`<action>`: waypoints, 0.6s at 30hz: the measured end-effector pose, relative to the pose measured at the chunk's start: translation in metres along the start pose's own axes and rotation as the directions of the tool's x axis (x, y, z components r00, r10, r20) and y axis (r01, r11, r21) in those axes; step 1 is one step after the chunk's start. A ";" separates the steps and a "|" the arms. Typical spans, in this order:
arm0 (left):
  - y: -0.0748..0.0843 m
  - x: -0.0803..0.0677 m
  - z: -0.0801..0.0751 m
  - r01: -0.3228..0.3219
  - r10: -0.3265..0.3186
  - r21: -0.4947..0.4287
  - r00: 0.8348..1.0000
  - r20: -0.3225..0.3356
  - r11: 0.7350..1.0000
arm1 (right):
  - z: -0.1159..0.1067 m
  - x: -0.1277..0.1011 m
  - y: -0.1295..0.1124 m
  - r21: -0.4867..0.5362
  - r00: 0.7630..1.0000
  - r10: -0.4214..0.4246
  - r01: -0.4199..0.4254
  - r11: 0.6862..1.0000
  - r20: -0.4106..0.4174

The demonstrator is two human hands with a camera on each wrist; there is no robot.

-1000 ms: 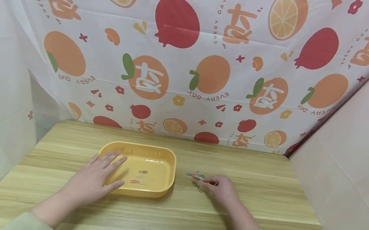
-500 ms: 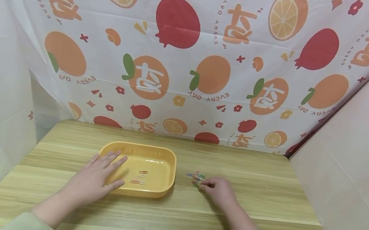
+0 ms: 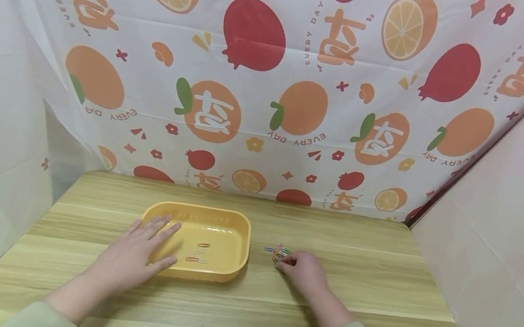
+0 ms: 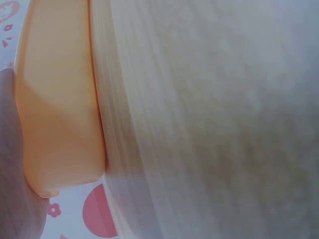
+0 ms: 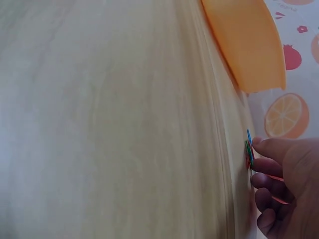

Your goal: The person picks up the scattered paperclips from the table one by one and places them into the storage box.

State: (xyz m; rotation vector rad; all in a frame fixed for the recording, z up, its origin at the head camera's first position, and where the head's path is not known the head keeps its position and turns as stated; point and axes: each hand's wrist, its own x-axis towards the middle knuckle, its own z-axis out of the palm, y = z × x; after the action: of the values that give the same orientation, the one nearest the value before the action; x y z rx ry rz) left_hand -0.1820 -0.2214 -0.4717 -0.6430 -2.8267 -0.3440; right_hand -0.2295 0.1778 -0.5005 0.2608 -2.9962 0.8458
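1. Three paper clips are lying in one yellow tray; a small heap, too tangled for counting, is sitting just right of it.
2. The left hand is resting flat, fingers spread, on the tray's near-left rim.
3. The right hand is curling its fingers on the heap, pinching clips.
4. The wooden table is lying under everything, fruit-print cloth hanging behind.

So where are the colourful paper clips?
In the head view, the small pile of colourful paper clips lies on the wooden table, right of the yellow plastic tray, under the right hand.

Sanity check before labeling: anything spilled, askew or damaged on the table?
Nothing stands out. The yellow tray sits flat with a few paper clips inside; the left hand rests on its rim. The right hand touches the loose clip pile beside the tray.
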 end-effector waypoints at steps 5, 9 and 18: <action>0.000 -0.001 0.000 -0.002 0.002 -0.002 1.000 -0.018 1.000 | 0.003 0.001 -0.003 -0.023 1.000 0.001 -0.002 1.000 -0.024; 0.001 -0.001 0.001 -0.008 0.008 -0.002 0.999 -0.034 1.000 | 0.005 0.002 -0.004 -0.034 1.000 0.007 -0.009 0.999 -0.030; 0.000 -0.001 0.001 0.004 -0.004 -0.002 1.000 -0.003 1.000 | 0.006 0.001 -0.006 -0.047 1.000 -0.010 0.009 0.999 -0.025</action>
State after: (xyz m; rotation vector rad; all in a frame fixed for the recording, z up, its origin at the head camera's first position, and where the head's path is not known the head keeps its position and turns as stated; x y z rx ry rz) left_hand -0.1816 -0.2217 -0.4734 -0.6367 -2.8254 -0.3487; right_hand -0.2292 0.1701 -0.5023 0.2611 -2.9849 0.7705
